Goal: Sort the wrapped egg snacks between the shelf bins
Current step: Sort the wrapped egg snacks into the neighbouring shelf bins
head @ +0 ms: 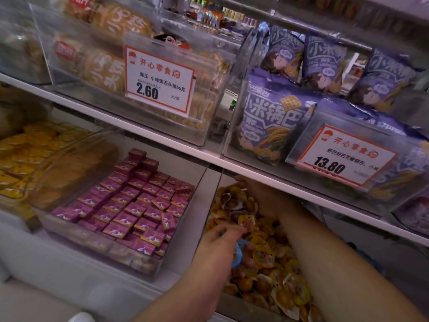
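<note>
A clear bin point(214, 182) on the lower shelf is heaped with orange and yellow wrapped egg snacks point(274, 259). My left hand point(218, 242) hovers at the near left of the heap, fingers curled around a blue-wrapped snack point(239, 252). Deeper in the same bin, under the upper shelf edge, my right hand point(260, 194) rests among the snacks. Its fingertips are hidden, so I cannot see whether it holds anything.
Left of this bin stands a clear bin of purple boxes point(130, 205), and further left one of yellow packets point(25, 154). The white shelf board point(267, 173) hangs low over the bins. Above it sit purple snack bags point(271, 122), biscuit packs point(104, 68) and price tags.
</note>
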`<action>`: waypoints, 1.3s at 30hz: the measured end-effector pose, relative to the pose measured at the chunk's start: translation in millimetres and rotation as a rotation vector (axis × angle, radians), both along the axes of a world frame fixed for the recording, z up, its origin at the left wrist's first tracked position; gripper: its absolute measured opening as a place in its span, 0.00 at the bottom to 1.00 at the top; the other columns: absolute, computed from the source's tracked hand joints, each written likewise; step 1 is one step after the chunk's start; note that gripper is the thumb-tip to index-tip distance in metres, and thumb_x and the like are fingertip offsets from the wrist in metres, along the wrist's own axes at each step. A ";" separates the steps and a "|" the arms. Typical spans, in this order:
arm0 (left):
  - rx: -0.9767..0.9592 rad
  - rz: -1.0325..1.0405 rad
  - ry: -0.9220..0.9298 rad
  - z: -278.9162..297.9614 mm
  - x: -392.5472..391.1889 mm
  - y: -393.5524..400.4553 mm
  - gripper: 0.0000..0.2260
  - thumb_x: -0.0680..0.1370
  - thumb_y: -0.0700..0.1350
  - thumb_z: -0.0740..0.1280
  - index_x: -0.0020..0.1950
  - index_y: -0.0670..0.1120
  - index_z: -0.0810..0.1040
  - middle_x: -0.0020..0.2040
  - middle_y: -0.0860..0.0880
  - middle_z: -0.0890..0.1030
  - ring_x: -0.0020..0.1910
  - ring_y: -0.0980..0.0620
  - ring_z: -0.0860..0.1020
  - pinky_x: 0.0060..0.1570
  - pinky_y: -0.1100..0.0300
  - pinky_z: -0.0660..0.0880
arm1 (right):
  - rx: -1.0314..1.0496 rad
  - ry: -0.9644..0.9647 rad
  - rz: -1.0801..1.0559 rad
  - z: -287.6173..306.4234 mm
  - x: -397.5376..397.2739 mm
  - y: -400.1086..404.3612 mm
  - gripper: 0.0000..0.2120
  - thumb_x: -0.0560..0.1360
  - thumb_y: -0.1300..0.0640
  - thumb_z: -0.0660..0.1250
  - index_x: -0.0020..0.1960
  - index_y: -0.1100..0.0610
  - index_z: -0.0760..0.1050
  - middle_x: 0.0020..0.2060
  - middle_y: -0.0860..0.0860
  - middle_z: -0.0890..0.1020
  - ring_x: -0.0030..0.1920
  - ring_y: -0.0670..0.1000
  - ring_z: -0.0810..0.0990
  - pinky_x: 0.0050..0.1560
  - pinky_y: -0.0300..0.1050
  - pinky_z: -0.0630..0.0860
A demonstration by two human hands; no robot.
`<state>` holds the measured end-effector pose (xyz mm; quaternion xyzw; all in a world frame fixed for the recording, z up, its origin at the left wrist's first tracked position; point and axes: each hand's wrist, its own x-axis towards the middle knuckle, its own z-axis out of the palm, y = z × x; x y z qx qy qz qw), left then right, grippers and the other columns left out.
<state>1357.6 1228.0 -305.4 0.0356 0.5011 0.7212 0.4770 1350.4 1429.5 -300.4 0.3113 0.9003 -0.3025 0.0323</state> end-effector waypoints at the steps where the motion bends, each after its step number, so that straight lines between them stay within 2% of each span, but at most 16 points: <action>1: -0.010 -0.004 -0.009 0.5 -0.7 1.2 0.07 0.80 0.40 0.66 0.55 0.40 0.80 0.40 0.40 0.82 0.27 0.46 0.76 0.21 0.63 0.69 | 0.023 0.006 0.059 1.9 -1.0 -1.1 0.19 0.84 0.59 0.56 0.72 0.67 0.68 0.65 0.64 0.75 0.64 0.62 0.73 0.64 0.48 0.71; 3: -0.034 -0.017 -0.009 0.2 -1.4 2.5 0.06 0.80 0.41 0.67 0.55 0.41 0.81 0.42 0.39 0.83 0.27 0.46 0.77 0.22 0.63 0.70 | 0.129 0.075 0.156 2.0 -3.1 1.2 0.19 0.85 0.60 0.52 0.70 0.70 0.69 0.63 0.63 0.75 0.60 0.59 0.74 0.63 0.46 0.72; 5: -0.036 -0.020 0.004 -2.2 -1.2 2.6 0.06 0.80 0.42 0.67 0.54 0.42 0.82 0.43 0.39 0.83 0.27 0.47 0.78 0.22 0.62 0.70 | 0.095 -0.018 0.209 6.0 -0.1 -2.8 0.17 0.84 0.59 0.56 0.67 0.65 0.74 0.64 0.56 0.77 0.62 0.51 0.75 0.68 0.40 0.70; 6: -0.031 -0.021 0.016 -4.0 -0.7 2.3 0.06 0.80 0.41 0.67 0.53 0.42 0.82 0.43 0.39 0.83 0.26 0.47 0.78 0.22 0.62 0.71 | 0.120 -0.055 0.232 7.3 2.9 -2.8 0.15 0.83 0.57 0.59 0.63 0.61 0.79 0.61 0.53 0.80 0.59 0.49 0.77 0.65 0.38 0.72; 8: -0.029 -0.020 0.041 -7.2 0.1 2.1 0.06 0.80 0.41 0.66 0.52 0.42 0.82 0.43 0.40 0.83 0.26 0.47 0.78 0.22 0.62 0.71 | 0.119 -0.145 0.230 9.2 11.6 -2.9 0.11 0.79 0.50 0.65 0.53 0.55 0.83 0.52 0.50 0.84 0.51 0.49 0.82 0.58 0.46 0.78; 10: -0.028 -0.015 0.048 -9.8 0.0 2.5 0.06 0.80 0.40 0.66 0.51 0.42 0.82 0.44 0.40 0.83 0.26 0.48 0.79 0.22 0.62 0.71 | 0.136 -0.200 0.241 6.7 17.2 -2.3 0.09 0.77 0.51 0.67 0.52 0.50 0.84 0.49 0.49 0.84 0.50 0.49 0.82 0.55 0.48 0.79; 13: -0.026 -0.010 0.051 -10.2 -1.2 3.1 0.06 0.80 0.40 0.66 0.49 0.42 0.82 0.41 0.41 0.84 0.25 0.48 0.79 0.22 0.62 0.71 | 0.167 -0.237 0.274 4.1 26.1 -2.1 0.11 0.77 0.56 0.63 0.55 0.47 0.82 0.54 0.48 0.83 0.52 0.48 0.81 0.57 0.49 0.78; 15: -0.020 -0.006 0.053 -8.9 -1.2 2.5 0.06 0.80 0.39 0.66 0.49 0.42 0.82 0.38 0.42 0.84 0.25 0.48 0.79 0.21 0.62 0.70 | 0.157 -0.190 0.316 6.0 30.6 -4.4 0.16 0.78 0.56 0.61 0.62 0.45 0.79 0.60 0.41 0.79 0.59 0.46 0.77 0.61 0.41 0.74; 17: -0.014 0.000 0.050 -7.3 -0.8 1.2 0.06 0.80 0.39 0.65 0.50 0.41 0.82 0.36 0.43 0.84 0.25 0.48 0.78 0.21 0.62 0.70 | 0.158 -0.144 0.404 5.3 34.4 -9.7 0.18 0.78 0.54 0.63 0.66 0.41 0.75 0.60 0.35 0.74 0.64 0.44 0.73 0.63 0.34 0.68; 19: -0.003 0.003 0.046 -5.9 -0.2 -0.1 0.06 0.80 0.39 0.65 0.51 0.40 0.82 0.36 0.43 0.83 0.25 0.47 0.78 0.21 0.63 0.69 | 0.233 -0.192 0.510 1.1 36.0 -13.2 0.22 0.76 0.49 0.69 0.69 0.42 0.72 0.64 0.41 0.73 0.66 0.46 0.71 0.66 0.42 0.68; 21: 0.004 0.006 0.052 -4.9 -0.2 -1.3 0.07 0.80 0.39 0.65 0.52 0.40 0.82 0.36 0.43 0.83 0.27 0.46 0.78 0.22 0.62 0.70 | 0.260 -0.265 0.544 -3.6 35.0 -14.7 0.20 0.74 0.51 0.71 0.65 0.45 0.74 0.59 0.48 0.77 0.60 0.50 0.75 0.61 0.49 0.73; 25: 0.010 0.007 0.082 -4.9 0.1 -4.0 0.07 0.80 0.40 0.66 0.51 0.40 0.83 0.36 0.44 0.84 0.30 0.45 0.79 0.23 0.61 0.70 | 0.337 -0.212 0.453 -9.2 33.1 -11.8 0.21 0.75 0.50 0.70 0.67 0.47 0.75 0.61 0.51 0.80 0.61 0.52 0.76 0.61 0.48 0.74; 27: 0.029 0.009 0.086 -4.7 0.9 -5.2 0.07 0.80 0.40 0.65 0.51 0.40 0.82 0.37 0.42 0.84 0.29 0.45 0.79 0.23 0.61 0.70 | 0.348 -0.158 0.396 -13.1 37.3 -9.0 0.20 0.74 0.50 0.71 0.65 0.46 0.76 0.60 0.51 0.80 0.60 0.52 0.77 0.60 0.47 0.75; 32: 0.029 0.012 0.099 -8.2 -0.7 -3.2 0.08 0.80 0.40 0.65 0.52 0.39 0.82 0.40 0.41 0.85 0.30 0.44 0.79 0.23 0.60 0.71 | 0.367 -0.019 0.244 -22.3 64.4 1.3 0.18 0.71 0.49 0.75 0.59 0.45 0.76 0.54 0.45 0.77 0.55 0.48 0.76 0.51 0.40 0.70; 34: 0.031 0.012 0.107 -10.1 -1.0 -2.2 0.08 0.80 0.41 0.65 0.52 0.39 0.82 0.40 0.40 0.85 0.31 0.43 0.79 0.23 0.60 0.71 | 0.330 0.001 0.186 -20.8 72.1 3.9 0.18 0.72 0.48 0.75 0.60 0.45 0.77 0.53 0.47 0.78 0.54 0.48 0.76 0.51 0.39 0.71; 39: 0.028 0.006 0.115 -11.7 -0.9 -3.6 0.08 0.80 0.41 0.65 0.53 0.39 0.82 0.40 0.40 0.85 0.30 0.43 0.79 0.24 0.60 0.71 | 0.080 0.148 0.043 -4.1 78.1 -1.5 0.10 0.73 0.53 0.76 0.53 0.49 0.81 0.45 0.46 0.81 0.48 0.48 0.80 0.42 0.35 0.73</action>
